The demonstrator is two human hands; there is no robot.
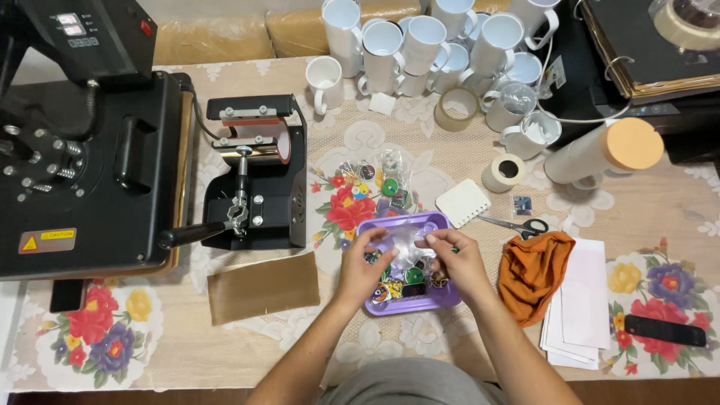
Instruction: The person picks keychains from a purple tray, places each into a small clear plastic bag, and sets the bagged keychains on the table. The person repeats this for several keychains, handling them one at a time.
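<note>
Left hand and right hand both pinching a crinkly clear plastic bag between them, above a shallow rectangular purple tray of round glossy badges, rumpled orange cloth just right of the right hand, flat brown sheet left of the left hand, bare tablecloth nearer the wrists.

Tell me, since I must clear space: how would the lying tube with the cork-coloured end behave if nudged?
The tube lies on its side, so it would probably roll. It looks like hollow card, likely light, and could bump the mugs beside it.
</note>
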